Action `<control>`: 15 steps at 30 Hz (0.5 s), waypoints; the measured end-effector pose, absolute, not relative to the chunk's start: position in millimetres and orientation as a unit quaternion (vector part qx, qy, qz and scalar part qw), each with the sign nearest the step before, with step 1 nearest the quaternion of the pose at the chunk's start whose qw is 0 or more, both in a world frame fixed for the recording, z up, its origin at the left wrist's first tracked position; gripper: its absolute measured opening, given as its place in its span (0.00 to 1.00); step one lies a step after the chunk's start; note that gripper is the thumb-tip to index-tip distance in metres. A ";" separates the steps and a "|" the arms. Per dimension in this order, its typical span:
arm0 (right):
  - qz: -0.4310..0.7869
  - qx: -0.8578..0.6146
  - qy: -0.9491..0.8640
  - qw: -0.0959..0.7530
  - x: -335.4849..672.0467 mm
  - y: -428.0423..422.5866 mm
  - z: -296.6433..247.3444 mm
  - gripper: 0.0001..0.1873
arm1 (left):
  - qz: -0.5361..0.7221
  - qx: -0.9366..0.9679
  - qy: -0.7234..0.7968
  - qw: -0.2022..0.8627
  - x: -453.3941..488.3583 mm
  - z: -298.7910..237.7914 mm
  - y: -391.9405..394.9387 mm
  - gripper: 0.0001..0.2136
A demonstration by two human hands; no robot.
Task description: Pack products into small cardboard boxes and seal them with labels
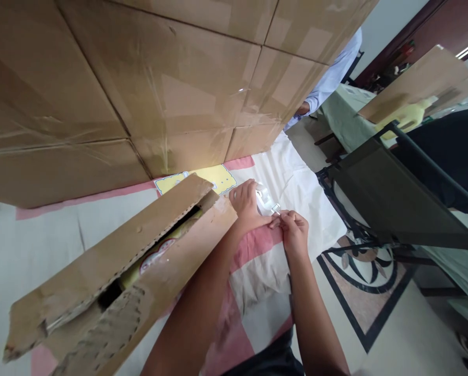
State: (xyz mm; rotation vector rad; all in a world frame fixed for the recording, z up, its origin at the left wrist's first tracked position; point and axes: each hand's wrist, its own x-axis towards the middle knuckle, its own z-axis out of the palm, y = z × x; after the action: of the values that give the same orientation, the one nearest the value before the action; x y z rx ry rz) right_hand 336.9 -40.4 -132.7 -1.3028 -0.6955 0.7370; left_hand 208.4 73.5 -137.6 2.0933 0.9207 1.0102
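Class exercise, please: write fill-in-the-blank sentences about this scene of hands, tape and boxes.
1. The left hand grips the small white tape dispenser and the right hand pinches the loose tape end above the cloth, which is white and ____.
2. The long torn brown box beside the left forearm is made of ____.
3. Behind the large stacked taped cartons, another person's sleeve is light ____.
Missing words: pink; cardboard; blue.

even soft daylight, glare streaks on box tape [202, 99], faint shadows under hands, wide-angle bend at edges, frame tilted, slight blur at near carton [112, 282]
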 end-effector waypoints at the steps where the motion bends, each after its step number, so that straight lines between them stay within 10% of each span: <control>1: 0.328 -0.579 -0.307 0.681 337.2 -40.4 -132.8 0.24 | 0.384 0.792 0.351 0.319 208.2 -136.3 73.6 0.41; 15: 0.324 -0.566 -0.302 0.695 332.7 -46.1 -129.8 0.21 | 0.371 0.792 0.356 0.330 206.0 -128.7 72.2 0.40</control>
State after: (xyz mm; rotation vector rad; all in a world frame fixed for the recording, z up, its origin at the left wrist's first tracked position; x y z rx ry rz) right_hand 332.7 -46.1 -129.8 -1.2626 -0.6733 0.7241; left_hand 206.0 72.2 -128.7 2.0702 0.9321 0.9695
